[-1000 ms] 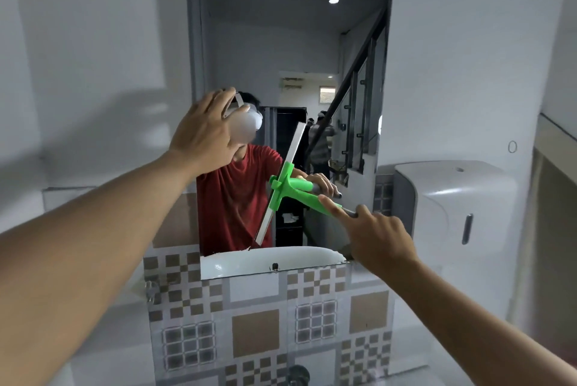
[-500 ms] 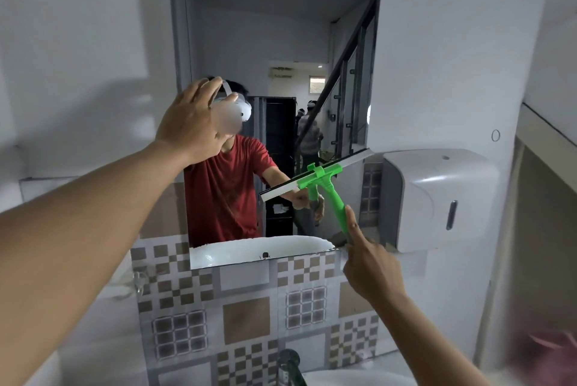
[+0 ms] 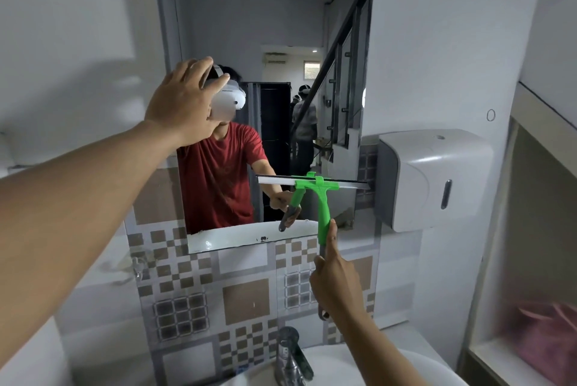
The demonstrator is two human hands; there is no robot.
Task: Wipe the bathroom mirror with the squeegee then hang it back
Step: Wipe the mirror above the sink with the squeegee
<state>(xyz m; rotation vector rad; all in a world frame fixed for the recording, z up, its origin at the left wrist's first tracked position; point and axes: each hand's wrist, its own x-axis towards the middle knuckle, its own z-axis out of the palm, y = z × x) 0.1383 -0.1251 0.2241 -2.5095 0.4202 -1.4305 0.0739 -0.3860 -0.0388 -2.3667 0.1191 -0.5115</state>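
Observation:
A tall wall mirror hangs above a tiled splashback. My right hand grips the lower handle of a green squeegee. Its blade lies level against the glass near the mirror's lower right corner, handle pointing down. My left hand rests flat on the mirror's left part at head height, fingers spread, holding nothing. The mirror reflects a person in a red shirt and the squeegee.
A white paper dispenser is mounted right beside the mirror, close to the blade's right end. A chrome tap and white basin sit below. A recessed shelf at right holds something pink.
The squeegee blade turned from near upright to level and slid down toward the mirror's lower right. My right hand dropped lower. My left hand stayed on the glass.

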